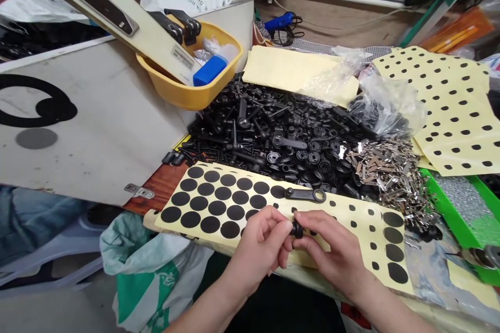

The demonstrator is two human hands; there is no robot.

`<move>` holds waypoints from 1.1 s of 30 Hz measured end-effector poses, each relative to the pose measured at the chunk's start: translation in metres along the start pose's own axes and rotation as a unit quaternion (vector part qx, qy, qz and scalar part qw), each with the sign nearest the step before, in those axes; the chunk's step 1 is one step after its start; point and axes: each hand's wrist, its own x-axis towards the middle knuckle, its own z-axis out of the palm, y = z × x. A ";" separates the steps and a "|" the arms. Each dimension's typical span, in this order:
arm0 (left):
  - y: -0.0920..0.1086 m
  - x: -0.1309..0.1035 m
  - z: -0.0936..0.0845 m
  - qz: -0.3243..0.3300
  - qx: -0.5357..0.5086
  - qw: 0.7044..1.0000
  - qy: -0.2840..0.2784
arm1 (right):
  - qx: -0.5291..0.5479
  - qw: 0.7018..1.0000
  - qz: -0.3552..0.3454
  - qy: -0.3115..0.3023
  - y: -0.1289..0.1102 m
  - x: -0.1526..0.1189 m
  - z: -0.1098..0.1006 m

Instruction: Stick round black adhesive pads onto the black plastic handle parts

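Between my two hands is a small black plastic part [297, 229], mostly covered by fingers. My left hand [263, 237] pinches it from the left with thumb and forefinger. From the other side, the thumb and fingers of my right hand [332, 244] close on the same piece. Under both hands lies a pale yellow sheet of round black stickers [211, 205]. On that sheet, just beyond my fingers, rests a black crank handle [305, 195] with a ring at its right end.
Behind the sheet spreads a heap of black plastic parts [273, 130]. Metal clips [385, 171] are piled at right, beside a green tray [449, 218] of small silvery pieces. A yellow basin [187, 91] holds a phone [128, 21]. Dotted sheets [445, 99] lie at the back right.
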 end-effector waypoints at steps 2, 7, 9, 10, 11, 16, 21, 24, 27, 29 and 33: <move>-0.001 0.000 -0.001 0.018 0.012 1.000 0.001 | 0.023 0.999 0.041 -0.001 0.001 -0.001 0.001; -0.005 -0.001 -0.004 0.058 0.067 0.996 -0.010 | 0.154 0.958 0.244 -0.005 -0.002 0.003 0.002; -0.005 -0.002 -0.005 0.078 0.113 0.991 -0.007 | 0.218 0.921 0.322 -0.011 -0.003 0.006 0.002; -0.006 -0.003 -0.006 0.089 0.137 0.987 -0.001 | 0.243 0.904 0.351 -0.017 -0.004 0.008 0.002; -0.006 -0.004 -0.007 0.098 0.157 0.983 0.006 | 0.263 0.890 0.371 -0.025 -0.004 0.009 0.002; -0.004 -0.003 -0.009 0.089 0.128 0.988 0.008 | 0.245 0.909 0.337 -0.023 -0.005 0.010 0.005; -0.001 0.001 -0.010 0.050 0.052 0.997 -0.014 | 0.067 0.996 0.056 -0.001 -0.005 0.007 0.006; -0.001 0.003 -0.009 0.040 0.035 0.998 -0.014 | 0.044 0.999 0.010 0.003 -0.005 0.007 0.007; -0.003 0.002 -0.008 0.061 0.055 0.997 -0.002 | 0.093 0.988 0.121 0.005 -0.004 0.008 0.007; -0.006 0.001 -0.009 0.082 0.096 0.992 0.004 | 0.164 0.960 0.227 -0.005 -0.003 0.008 0.008; -0.009 -0.001 -0.014 0.106 0.203 0.973 0.005 | 0.281 0.868 0.404 -0.063 -0.002 0.011 0.007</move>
